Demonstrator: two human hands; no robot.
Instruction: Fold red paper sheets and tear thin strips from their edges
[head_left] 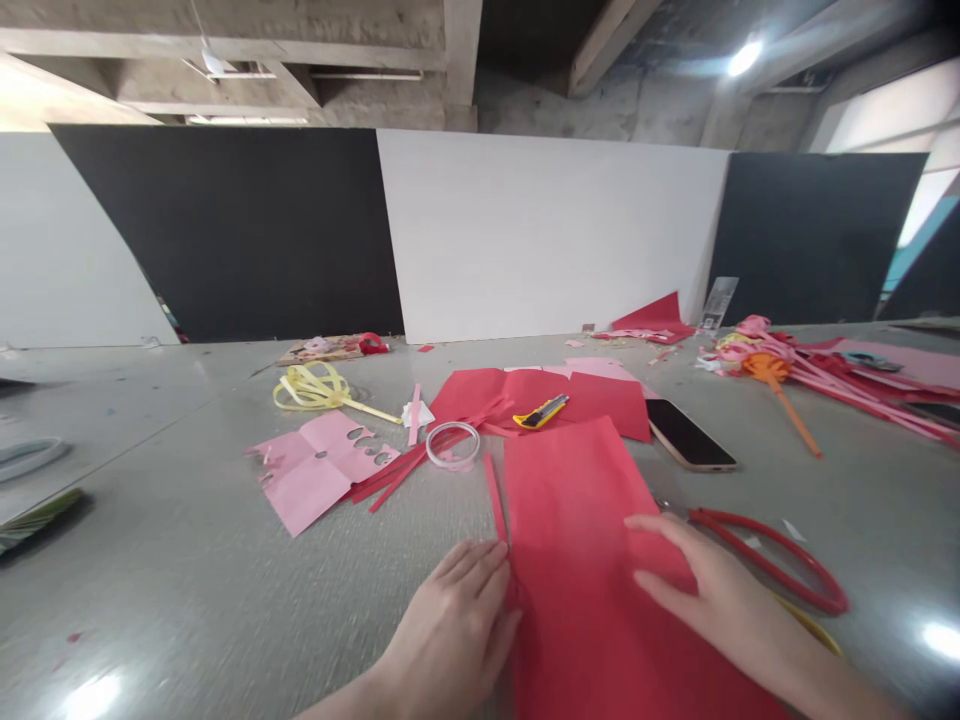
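A large red paper sheet (570,520) lies lengthwise in front of me, reaching past the bottom of the view. Along its left edge runs a narrow red paper strip (493,490). My left hand (457,625) has its fingers pressed together over the lower part of this strip, thumb beside the sheet's edge; the strip's lower end is hidden. My right hand (701,585) is at the sheet's right side, thumb and fingers apart, holding nothing. Partly behind that hand lie red-handled scissors (780,560), their blades mostly hidden.
Beyond the sheet are a yellow utility knife (541,412), a tape roll (452,445) and a phone (690,435). Pink cut paper (322,470) and a yellow ribbon flower (315,387) lie left. Pink strips and an orange flower (766,368) are at right. Panels (555,240) stand behind.
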